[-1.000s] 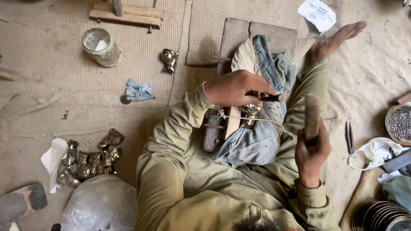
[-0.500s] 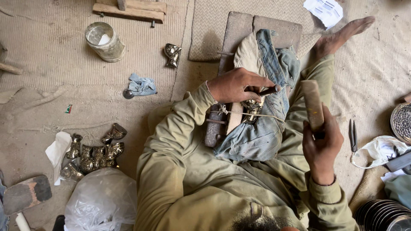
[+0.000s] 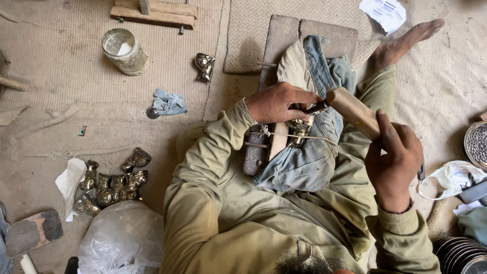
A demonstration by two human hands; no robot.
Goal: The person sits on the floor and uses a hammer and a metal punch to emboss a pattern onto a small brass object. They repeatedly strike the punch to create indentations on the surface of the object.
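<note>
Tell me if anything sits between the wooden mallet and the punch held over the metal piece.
Nothing visible does. The right hand holds the mallet with its head right at the punch, which the left hand steadies over the metal piece. The cloth lies underneath, not between.

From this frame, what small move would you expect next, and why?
Probably lifting the wooden mallet back off for another tap. The right hand has its head against the end of the dark punch that the left hand steadies on the small metal piece, tied over blue cloth.
</note>
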